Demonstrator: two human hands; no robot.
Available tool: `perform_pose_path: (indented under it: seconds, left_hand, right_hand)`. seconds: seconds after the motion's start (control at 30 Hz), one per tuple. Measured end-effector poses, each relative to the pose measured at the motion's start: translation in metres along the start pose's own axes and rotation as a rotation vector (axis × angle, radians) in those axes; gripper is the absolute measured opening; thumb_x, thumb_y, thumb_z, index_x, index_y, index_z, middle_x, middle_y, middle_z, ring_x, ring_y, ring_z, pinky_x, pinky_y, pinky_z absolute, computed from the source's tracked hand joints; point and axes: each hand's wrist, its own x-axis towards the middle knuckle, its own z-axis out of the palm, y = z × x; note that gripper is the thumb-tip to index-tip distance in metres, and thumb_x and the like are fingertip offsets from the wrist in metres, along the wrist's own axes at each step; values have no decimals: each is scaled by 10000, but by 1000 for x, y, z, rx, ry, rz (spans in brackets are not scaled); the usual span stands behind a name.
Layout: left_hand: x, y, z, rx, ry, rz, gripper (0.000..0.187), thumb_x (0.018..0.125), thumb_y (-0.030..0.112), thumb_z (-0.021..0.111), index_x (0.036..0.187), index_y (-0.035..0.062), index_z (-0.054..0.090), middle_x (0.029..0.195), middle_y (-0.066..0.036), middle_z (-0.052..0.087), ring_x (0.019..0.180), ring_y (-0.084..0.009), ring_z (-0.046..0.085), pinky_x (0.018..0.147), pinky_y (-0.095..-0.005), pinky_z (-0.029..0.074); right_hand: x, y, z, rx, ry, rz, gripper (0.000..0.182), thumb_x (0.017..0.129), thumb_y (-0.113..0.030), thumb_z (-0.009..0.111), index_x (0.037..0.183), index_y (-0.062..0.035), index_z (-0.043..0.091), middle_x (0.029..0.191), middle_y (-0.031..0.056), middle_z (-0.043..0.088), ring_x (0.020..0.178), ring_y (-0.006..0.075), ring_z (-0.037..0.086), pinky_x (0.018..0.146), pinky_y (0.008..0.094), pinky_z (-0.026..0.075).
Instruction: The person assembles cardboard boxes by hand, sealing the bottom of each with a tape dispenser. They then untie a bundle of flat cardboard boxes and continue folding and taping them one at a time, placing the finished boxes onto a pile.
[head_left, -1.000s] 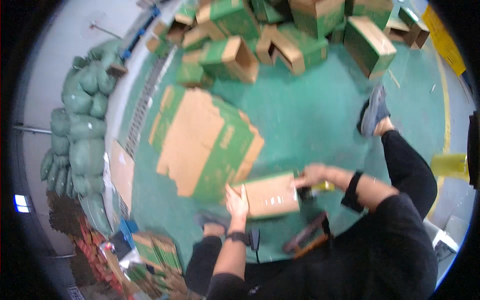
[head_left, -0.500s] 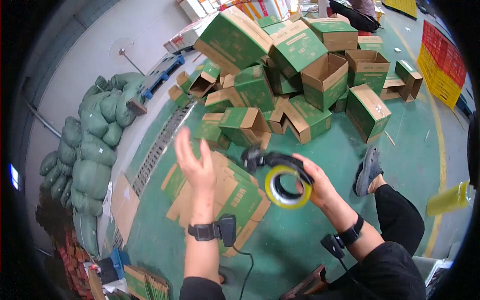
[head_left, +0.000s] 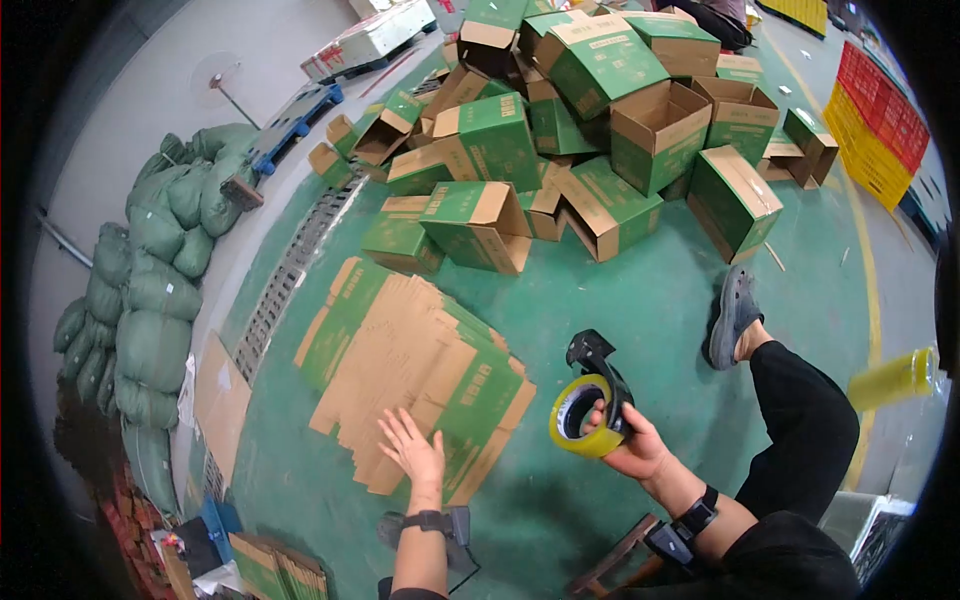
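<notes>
My right hand (head_left: 638,447) grips a black tape dispenser (head_left: 592,350) that carries a roll of yellow tape (head_left: 562,415). It is held above the green floor, right of the flat cartons. Fingers spread, my left hand (head_left: 415,455) reaches over the near part of a fanned stack of flattened cartons (head_left: 390,350), brown and green with white print. Nothing is in this hand, and its fingertips overlap the cartons in this view.
Ahead lies a heap of assembled green-and-brown boxes (head_left: 610,75). Green sacks (head_left: 155,345) are piled left, beyond a floor grate (head_left: 290,285). Red and yellow crates (head_left: 875,125) stand at right, near a yellow cylindrical roll (head_left: 893,380). Another person (head_left: 718,22) sits behind the heap.
My left hand has come down from its raised position to the flat cartons. The dispenser has turned and lowered in my right hand. The large box at the heap's upper left has shifted away.
</notes>
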Motion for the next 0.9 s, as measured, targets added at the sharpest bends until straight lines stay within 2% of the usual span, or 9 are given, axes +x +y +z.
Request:
perform_pose_path:
  seconds: [0.13,0.2,0.27,0.33,0.47,0.6,0.67,0.77,0.9]
  left_hand:
    - [-69,15,-29,-405,140,262,222,698,115,612,914,99,567,762,-87,537,740,-286,538,644,-397,435]
    - [-109,21,-46,-488,-9,491,188,679,75,602,862,113,590,718,-61,519,705,-262,542,582,-374,438]
    - [-134,28,-61,-498,-66,625,178,663,72,617,834,123,610,700,-49,520,687,-229,537,586,-348,440]
    - [-146,33,-65,-559,-126,673,226,631,53,652,848,109,621,714,-74,540,693,-254,547,592,-345,447]
    - [-144,33,-58,-561,-76,546,195,633,118,659,826,105,630,725,-49,541,707,-234,537,633,-344,440]
    - [-150,12,-65,-583,-141,535,242,591,260,723,756,103,643,896,-51,569,971,-271,475,853,-411,352]
    - [-157,0,-70,-232,70,248,222,624,264,712,752,97,639,1125,-92,485,1120,-305,361,919,-386,309]
    - [-150,-18,-37,-331,135,-107,211,704,222,669,845,73,621,1294,-137,304,1207,-337,234,971,-371,263]
    - [-131,-2,-20,-886,202,-327,313,788,181,589,1071,70,512,1359,-170,110,1240,-340,158,993,-395,229]
  right_hand:
    - [2,-9,42,-676,-29,-108,363,792,-272,582,1069,-51,498,942,81,583,920,194,536,874,350,373]
    - [7,-11,45,-1172,98,-205,380,733,-332,653,905,-18,526,817,71,581,794,199,554,800,317,393]
    - [12,-24,37,-2189,-121,-693,441,675,-405,675,792,-13,510,724,96,541,721,258,530,759,337,382]
    - [3,-26,31,-2481,-345,-744,518,628,-502,641,760,-21,499,703,121,523,720,280,515,735,355,368]
    - [-25,-2,-5,-2547,-563,-234,576,621,-579,599,818,-43,524,709,127,552,769,264,550,746,353,370]
    - [-38,6,-21,-2388,-417,175,733,576,-638,616,961,-19,543,789,167,600,808,305,574,770,364,394]
    - [-28,4,-32,-2213,-145,339,771,536,-666,633,929,-9,551,825,189,598,837,322,573,743,386,424]
    - [-10,-7,-20,-2127,-43,287,761,526,-680,630,842,10,565,804,232,589,827,339,576,724,386,444]
    - [7,-10,-2,-2884,-384,-147,585,628,-606,573,857,-69,537,675,85,603,678,234,596,718,353,378]
